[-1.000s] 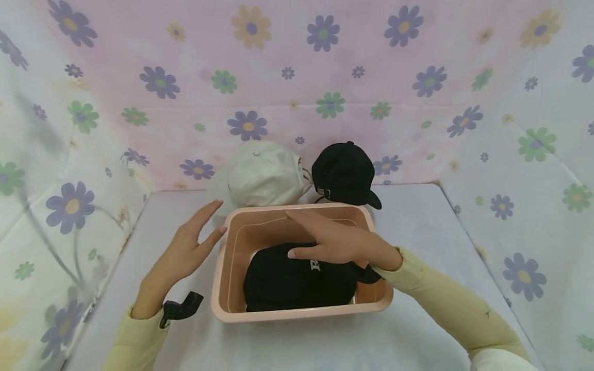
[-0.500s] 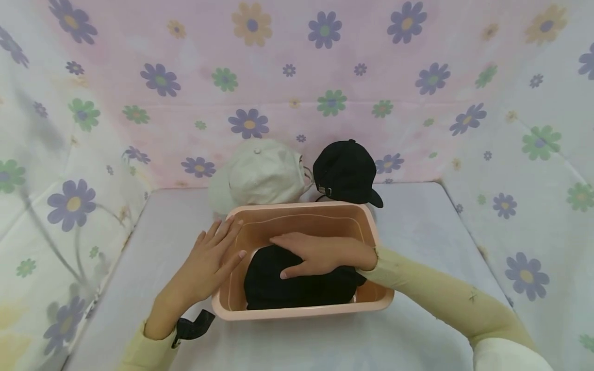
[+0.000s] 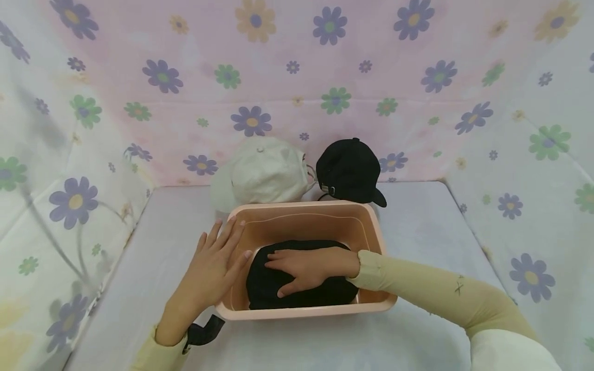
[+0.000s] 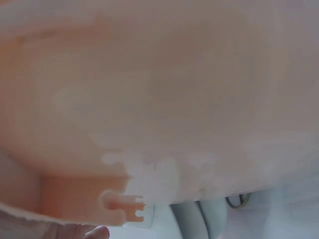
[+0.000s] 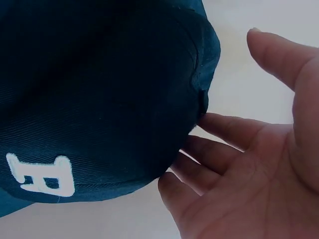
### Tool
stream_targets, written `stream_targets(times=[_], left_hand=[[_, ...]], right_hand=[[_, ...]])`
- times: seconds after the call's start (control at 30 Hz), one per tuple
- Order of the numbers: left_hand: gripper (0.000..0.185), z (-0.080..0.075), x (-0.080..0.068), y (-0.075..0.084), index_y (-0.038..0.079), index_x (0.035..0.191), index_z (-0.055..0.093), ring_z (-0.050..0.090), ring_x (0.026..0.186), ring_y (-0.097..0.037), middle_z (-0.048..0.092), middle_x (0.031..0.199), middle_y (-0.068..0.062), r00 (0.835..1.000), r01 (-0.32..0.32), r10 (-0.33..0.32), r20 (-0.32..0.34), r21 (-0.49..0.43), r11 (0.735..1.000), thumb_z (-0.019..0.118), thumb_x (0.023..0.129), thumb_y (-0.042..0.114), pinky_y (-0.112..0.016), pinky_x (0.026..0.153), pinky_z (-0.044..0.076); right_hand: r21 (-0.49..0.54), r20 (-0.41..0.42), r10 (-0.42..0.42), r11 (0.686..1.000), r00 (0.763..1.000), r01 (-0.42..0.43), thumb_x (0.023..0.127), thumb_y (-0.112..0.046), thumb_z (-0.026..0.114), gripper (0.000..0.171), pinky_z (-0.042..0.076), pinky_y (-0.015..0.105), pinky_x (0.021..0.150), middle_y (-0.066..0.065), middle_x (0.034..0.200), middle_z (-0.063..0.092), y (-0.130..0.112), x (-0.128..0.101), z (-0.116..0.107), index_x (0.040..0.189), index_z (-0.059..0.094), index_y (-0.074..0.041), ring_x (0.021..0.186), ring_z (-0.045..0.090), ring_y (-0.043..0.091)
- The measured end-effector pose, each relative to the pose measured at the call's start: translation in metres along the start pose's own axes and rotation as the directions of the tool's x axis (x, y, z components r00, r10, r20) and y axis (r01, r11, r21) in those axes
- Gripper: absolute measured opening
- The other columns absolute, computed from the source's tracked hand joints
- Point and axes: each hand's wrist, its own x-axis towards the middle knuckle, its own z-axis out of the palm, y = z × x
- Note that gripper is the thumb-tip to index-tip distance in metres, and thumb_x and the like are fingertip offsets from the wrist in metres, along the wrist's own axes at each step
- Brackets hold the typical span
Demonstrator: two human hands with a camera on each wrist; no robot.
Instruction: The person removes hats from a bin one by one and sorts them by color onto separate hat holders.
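Our left hand (image 3: 206, 273) and right hand (image 3: 306, 267) had spread fingers; pushing too hard could have squashed the black cap (image 3: 320, 294).

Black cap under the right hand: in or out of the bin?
In: the head view shows the black cap lying inside the peach bin, within its rim.

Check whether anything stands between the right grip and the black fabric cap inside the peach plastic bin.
Nothing visible. The right grip lies over the cap inside the bin, and its fingertips reach the cap's edge in the right wrist view. The left grip is by the bin's left rim, off that path.
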Motion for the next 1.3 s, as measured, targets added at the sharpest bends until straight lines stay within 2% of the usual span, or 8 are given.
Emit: stream_targets(times=[0.27,0.5,0.7,0.9,1.03,1.3], left_hand=[[0.064,0.003,-0.001,0.001,0.010,0.160,0.031,0.013,0.155,-0.044,0.025,0.167,-0.015,1.000,-0.003,0.004,-0.028,0.031,1.000,0.045,0.108,0.043,-0.072,0.117,0.015],[0.061,0.002,-0.002,0.000,0.009,0.160,0.032,0.017,0.154,-0.044,0.024,0.167,-0.014,1.000,-0.003,0.004,-0.024,0.063,0.998,0.042,0.109,0.041,-0.070,0.119,0.015],[0.059,0.002,-0.001,0.001,0.007,0.160,0.031,0.020,0.153,-0.044,0.023,0.168,-0.014,1.000,-0.014,0.017,-0.022,0.093,0.996,0.040,0.110,0.037,-0.067,0.120,0.017],[0.059,0.003,-0.001,0.002,0.008,0.161,0.029,0.022,0.153,-0.043,0.024,0.167,-0.014,0.999,-0.014,0.017,-0.031,0.086,0.996,0.042,0.109,0.034,-0.066,0.120,0.017],[0.059,0.003,-0.001,0.003,0.009,0.161,0.027,0.023,0.153,-0.043,0.024,0.167,-0.014,0.999,-0.010,0.012,-0.031,0.075,0.997,0.041,0.110,0.034,-0.067,0.120,0.018],[0.058,0.003,-0.001,0.001,0.009,0.161,0.027,0.024,0.152,-0.043,0.024,0.167,-0.014,0.999,-0.006,0.009,-0.038,0.067,0.998,0.040,0.110,0.033,-0.066,0.119,0.019]], right_hand=[[-0.045,-0.012,-0.016,0.999,1.000,0.015,0.101,-0.040,0.063,0.070,0.020,0.039,0.126,0.010,0.167,0.027,0.000,0.008,0.002,0.158,0.037,-0.008,0.157,0.019,0.024],[-0.097,-0.047,-0.033,0.995,0.998,0.028,0.101,-0.036,0.064,0.067,0.021,0.039,0.126,0.010,0.164,0.033,0.003,0.015,0.005,0.156,0.039,-0.006,0.155,0.023,0.026],[-0.144,-0.109,-0.076,0.988,0.991,0.060,0.100,-0.028,0.068,0.057,0.031,0.035,0.122,0.010,0.155,0.049,0.006,0.020,0.006,0.150,0.050,-0.006,0.147,0.041,0.024],[-0.101,-0.155,-0.065,0.994,0.986,0.050,0.098,-0.024,0.071,0.047,0.046,0.026,0.108,0.004,0.139,0.064,0.010,0.020,0.007,0.141,0.061,-0.007,0.126,0.061,0.013],[-0.067,-0.173,-0.048,0.997,0.984,0.037,0.097,-0.024,0.073,0.043,0.050,0.022,0.101,0.002,0.134,0.068,0.011,0.020,0.007,0.137,0.065,-0.010,0.119,0.065,0.009],[-0.050,-0.236,-0.096,0.995,0.967,0.086,0.093,-0.019,0.076,0.032,0.054,0.019,0.093,0.003,0.121,0.074,0.010,0.020,0.004,0.123,0.074,-0.007,0.109,0.070,0.012]])
